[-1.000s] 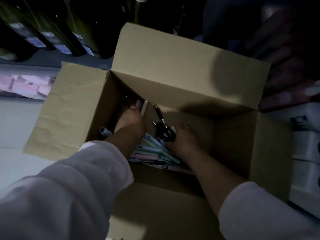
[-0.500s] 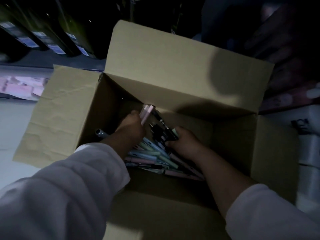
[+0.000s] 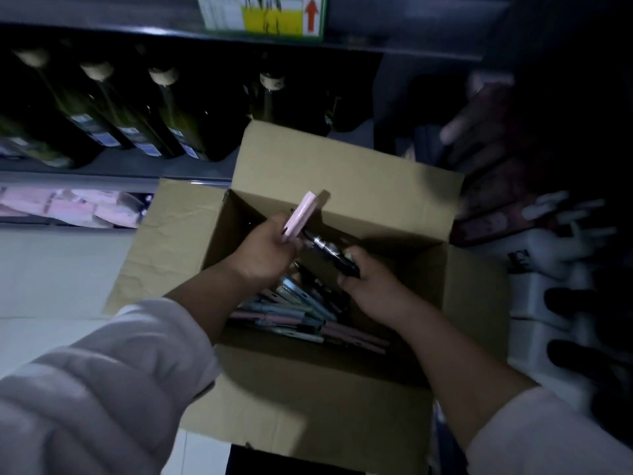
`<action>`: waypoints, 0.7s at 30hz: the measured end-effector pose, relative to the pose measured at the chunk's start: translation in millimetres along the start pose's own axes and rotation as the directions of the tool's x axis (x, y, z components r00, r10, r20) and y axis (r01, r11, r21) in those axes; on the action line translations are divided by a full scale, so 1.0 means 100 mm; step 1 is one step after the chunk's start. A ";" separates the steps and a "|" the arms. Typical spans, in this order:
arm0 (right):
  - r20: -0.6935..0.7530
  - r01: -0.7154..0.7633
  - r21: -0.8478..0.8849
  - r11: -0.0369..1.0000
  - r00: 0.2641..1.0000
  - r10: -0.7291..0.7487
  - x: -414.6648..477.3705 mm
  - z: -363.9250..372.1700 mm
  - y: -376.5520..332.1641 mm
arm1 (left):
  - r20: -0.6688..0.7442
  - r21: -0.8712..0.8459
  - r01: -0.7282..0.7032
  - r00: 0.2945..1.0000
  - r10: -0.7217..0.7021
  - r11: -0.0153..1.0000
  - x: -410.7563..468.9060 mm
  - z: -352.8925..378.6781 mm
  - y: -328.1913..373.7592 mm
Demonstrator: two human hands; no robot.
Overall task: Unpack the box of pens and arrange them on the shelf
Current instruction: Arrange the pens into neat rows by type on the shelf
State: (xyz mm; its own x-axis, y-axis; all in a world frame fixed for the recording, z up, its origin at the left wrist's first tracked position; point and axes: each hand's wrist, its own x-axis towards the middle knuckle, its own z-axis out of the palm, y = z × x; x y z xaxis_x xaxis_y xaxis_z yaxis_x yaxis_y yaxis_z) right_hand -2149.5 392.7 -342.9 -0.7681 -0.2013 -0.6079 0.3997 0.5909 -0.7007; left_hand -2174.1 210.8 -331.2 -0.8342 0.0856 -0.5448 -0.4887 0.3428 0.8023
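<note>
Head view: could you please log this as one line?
left hand: grips pink pens | right hand: grips black pens | box: open, loose pens inside

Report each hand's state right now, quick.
Left hand: closed, gripping pink pens over the box.
Right hand: closed, gripping black pens.

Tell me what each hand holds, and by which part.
The left hand grips pink pens by their lower ends; the right hand grips dark pens by their near ends.
</note>
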 end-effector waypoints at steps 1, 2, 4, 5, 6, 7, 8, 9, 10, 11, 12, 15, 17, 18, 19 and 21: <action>-0.010 0.018 -0.004 1.000 1.000 -0.018 -0.06 -0.04 -0.07 | -0.022 -0.028 -0.004 1.000 0.004 1.000 -0.05 -0.03 0.09; -0.019 0.039 -0.007 0.999 0.999 -0.039 -0.11 -0.09 -0.14 | -0.035 -0.047 -0.006 0.999 0.004 0.999 -0.10 -0.06 0.18; -0.034 0.069 -0.003 0.998 0.997 -0.069 -0.22 -0.17 -0.28 | -0.038 -0.078 0.006 0.999 -0.009 0.997 -0.21 -0.13 0.36; -0.037 0.072 0.016 0.997 0.997 -0.071 -0.28 -0.21 -0.34 | -0.028 -0.099 0.020 0.999 -0.023 0.995 -0.26 -0.17 0.44; -0.037 0.079 0.043 0.996 0.996 -0.077 -0.35 -0.25 -0.41 | -0.021 -0.126 0.029 0.999 -0.032 0.992 -0.33 -0.20 0.53; -0.041 0.089 0.065 0.994 0.995 -0.086 -0.41 -0.29 -0.48 | -0.018 -0.157 0.039 0.999 -0.042 0.987 -0.40 -0.23 0.61; -0.047 0.103 0.082 0.991 0.994 -0.099 -0.48 -0.33 -0.56 | -0.022 -0.183 0.047 0.998 -0.052 0.982 -0.47 -0.24 0.70; -0.055 0.107 0.103 0.989 0.993 -0.102 -0.54 -0.37 -0.64 | -0.030 -0.201 0.051 0.998 -0.059 0.978 -0.53 -0.26 0.77; -0.066 0.109 0.134 0.985 0.993 -0.101 -0.60 -0.41 -0.71 | -0.040 -0.212 0.049 0.997 -0.059 0.976 -0.60 -0.27 0.86; -0.081 0.110 0.165 0.980 0.992 -0.098 -0.66 -0.46 -0.78 | -0.049 -0.212 0.044 0.997 -0.055 0.976 -0.66 -0.29 0.93; -0.098 0.116 0.188 0.975 0.990 -0.099 -0.71 -0.50 -0.85 | -0.052 -0.204 0.034 0.998 -0.046 0.978 -0.71 -0.29 0.99; -0.153 0.146 0.232 0.962 0.982 -0.112 -0.87 -0.63 -1.06 | -0.010 -0.131 0.017 1.000 -0.018 0.991 -0.88 -0.34 1.17; -0.182 0.170 0.267 0.948 0.975 -0.124 -0.97 -0.69 -1.20 | 0.048 -0.042 -0.011 0.999 0.013 0.999 -0.98 -0.35 1.29; -0.191 0.179 0.290 0.940 0.973 -0.126 -1.02 -0.72 -1.27 | 0.074 0.007 -0.029 0.997 0.029 1.000 -1.03 -0.35 1.36; -0.199 0.183 0.314 0.932 0.972 -0.124 -1.07 -0.76 -1.34 | 0.099 0.051 -0.047 0.994 0.042 0.998 -1.08 -0.35 1.43; -0.211 0.189 0.358 0.914 0.970 -0.118 -1.16 -0.83 -1.47 | 0.144 0.122 -0.073 0.988 0.055 0.990 -1.18 -0.34 1.58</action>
State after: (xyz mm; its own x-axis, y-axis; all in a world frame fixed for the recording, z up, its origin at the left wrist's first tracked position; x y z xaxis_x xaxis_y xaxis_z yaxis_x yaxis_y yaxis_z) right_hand -2160.2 393.9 -138.4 -0.8981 -0.1003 -0.4281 0.3991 0.2227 -0.8894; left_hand -2161.7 223.0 -131.4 -0.8144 0.2385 -0.5290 -0.3914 0.4471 0.8043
